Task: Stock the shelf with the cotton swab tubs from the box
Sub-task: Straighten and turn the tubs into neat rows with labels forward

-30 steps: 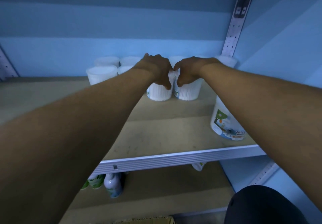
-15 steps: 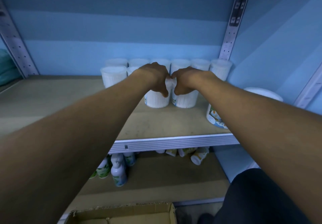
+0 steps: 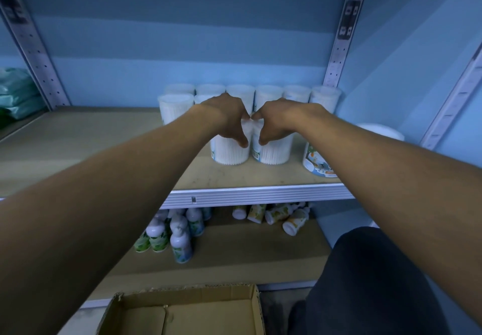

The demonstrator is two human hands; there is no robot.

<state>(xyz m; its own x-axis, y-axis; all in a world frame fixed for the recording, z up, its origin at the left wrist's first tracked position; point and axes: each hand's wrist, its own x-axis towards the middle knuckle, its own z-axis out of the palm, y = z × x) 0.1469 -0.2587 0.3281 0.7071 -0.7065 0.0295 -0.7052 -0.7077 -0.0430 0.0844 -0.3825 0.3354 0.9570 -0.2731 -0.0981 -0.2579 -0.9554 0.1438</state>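
Two clear cotton swab tubs stand side by side on the wooden shelf (image 3: 109, 149). My left hand (image 3: 229, 119) grips the top of the left tub (image 3: 229, 153), thumb down its front. My right hand (image 3: 275, 119) grips the top of the right tub (image 3: 273, 153) the same way. Behind them stands a back row of several tubs (image 3: 268, 96), and another tub (image 3: 173, 106) sits at the left of the front row. The cardboard box (image 3: 182, 311) lies open at the bottom; no tubs show in its visible part.
A larger labelled tub (image 3: 317, 164) stands at the shelf's right front, partly behind my right forearm. The lower shelf holds upright bottles (image 3: 180, 238) and fallen bottles (image 3: 276, 214). Metal uprights (image 3: 341, 37) frame the bay. Green packs (image 3: 18, 94) lie at far left.
The view has pulled back and tilted down, so the box and lower shelf now show. Both hands stay on the two tubs, which stand in the same spot on the shelf.
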